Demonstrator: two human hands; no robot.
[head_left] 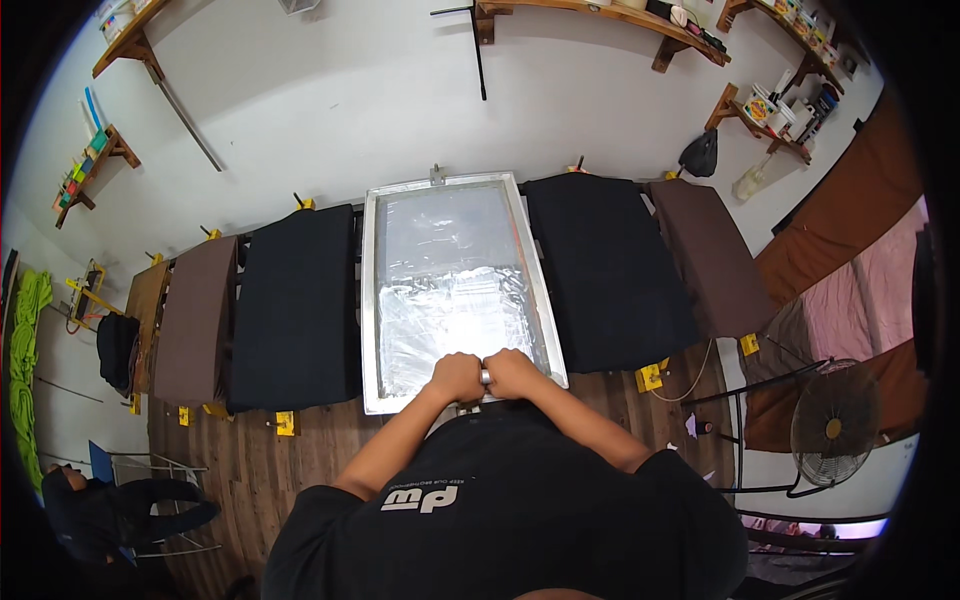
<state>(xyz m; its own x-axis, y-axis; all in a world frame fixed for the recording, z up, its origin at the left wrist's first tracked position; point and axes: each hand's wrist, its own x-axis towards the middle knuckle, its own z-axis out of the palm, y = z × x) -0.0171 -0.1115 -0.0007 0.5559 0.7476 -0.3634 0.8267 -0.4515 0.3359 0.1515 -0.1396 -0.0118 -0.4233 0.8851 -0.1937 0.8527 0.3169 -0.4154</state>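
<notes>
Straight ahead lies a silk-screen frame (370, 290) with a pale metal rim, its shiny mesh streaked with whitish film and glare over the near half. My left hand (460, 380) and my right hand (512, 374) are side by side at the near end of this frame. Both are closed, knuckles up, fingers curled out of sight. A small silvery piece (487, 377) shows between them; whether it is a ring or part of a tool, I cannot tell. What the fingers grip is hidden beneath the hands.
Fabric-covered boards flank the frame: black (295, 305) and brown (195, 320) on the left, black (610, 270) and brown (710, 255) on the right. Yellow brackets (650, 377) stick out along the near side. A fan (833, 425) stands right; a person (130, 510) sits lower left.
</notes>
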